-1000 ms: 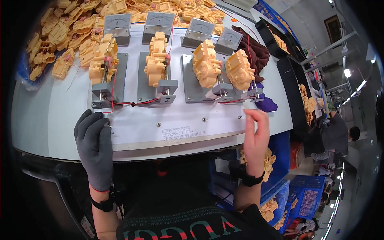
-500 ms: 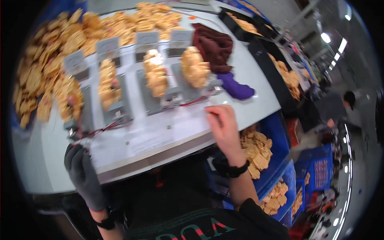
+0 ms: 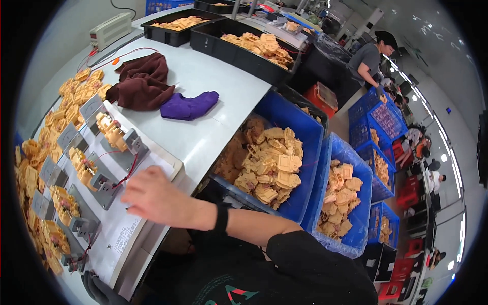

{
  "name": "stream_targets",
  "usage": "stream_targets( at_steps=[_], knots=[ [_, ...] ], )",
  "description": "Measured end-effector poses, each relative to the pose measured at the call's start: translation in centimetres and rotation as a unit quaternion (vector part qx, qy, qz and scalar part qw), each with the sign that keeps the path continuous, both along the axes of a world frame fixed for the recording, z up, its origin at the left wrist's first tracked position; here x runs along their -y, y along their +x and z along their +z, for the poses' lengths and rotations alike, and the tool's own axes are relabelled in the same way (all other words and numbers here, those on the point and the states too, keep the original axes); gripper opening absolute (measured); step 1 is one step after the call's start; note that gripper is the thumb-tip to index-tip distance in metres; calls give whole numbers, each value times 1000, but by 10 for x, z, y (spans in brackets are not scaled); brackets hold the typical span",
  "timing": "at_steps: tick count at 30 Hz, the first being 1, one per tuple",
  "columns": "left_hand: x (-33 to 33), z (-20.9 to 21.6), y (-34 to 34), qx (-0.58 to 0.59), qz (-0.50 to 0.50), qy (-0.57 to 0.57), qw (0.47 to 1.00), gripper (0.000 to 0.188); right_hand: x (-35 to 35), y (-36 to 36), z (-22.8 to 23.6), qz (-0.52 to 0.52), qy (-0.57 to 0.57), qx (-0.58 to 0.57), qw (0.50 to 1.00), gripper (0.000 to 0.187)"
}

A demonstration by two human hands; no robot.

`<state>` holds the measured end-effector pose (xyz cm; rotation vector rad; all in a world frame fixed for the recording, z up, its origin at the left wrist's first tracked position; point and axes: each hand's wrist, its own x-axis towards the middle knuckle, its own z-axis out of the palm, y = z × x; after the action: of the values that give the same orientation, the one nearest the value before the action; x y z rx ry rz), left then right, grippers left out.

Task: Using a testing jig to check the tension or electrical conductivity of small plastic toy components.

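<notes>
Right hand [image 3: 155, 198] over the board [image 3: 104, 262], fingers loosely bent, left hand [image 3: 99, 290] too hidden to tell, and a careless sweep could snag the red wire [image 3: 133, 165], tugging the yellow casing [image 3: 110, 131] on the board!

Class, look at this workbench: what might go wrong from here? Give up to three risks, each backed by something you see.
1. The bare right hand is close to a red wire, so a finger might snag it.
2. Loose yellow parts lie heaped close behind the meters; a slide might knock one.
3. The blue tub beside the table holds a loose pile, which might spill if bumped.
</notes>
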<state>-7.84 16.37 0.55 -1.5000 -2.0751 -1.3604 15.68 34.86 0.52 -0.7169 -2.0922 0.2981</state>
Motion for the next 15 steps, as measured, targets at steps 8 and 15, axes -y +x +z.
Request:
stream_targets(
  at_steps=[8,15],
  knots=[
    [4,-4,-3,-3,15,-3,1000,25,-7,-20,-11,105,-41,20,993,8],
    [-1,-7,-4,-15,23,2,1000,22,-9,-16,-8,74,-49,4,996,11]
  ],
)
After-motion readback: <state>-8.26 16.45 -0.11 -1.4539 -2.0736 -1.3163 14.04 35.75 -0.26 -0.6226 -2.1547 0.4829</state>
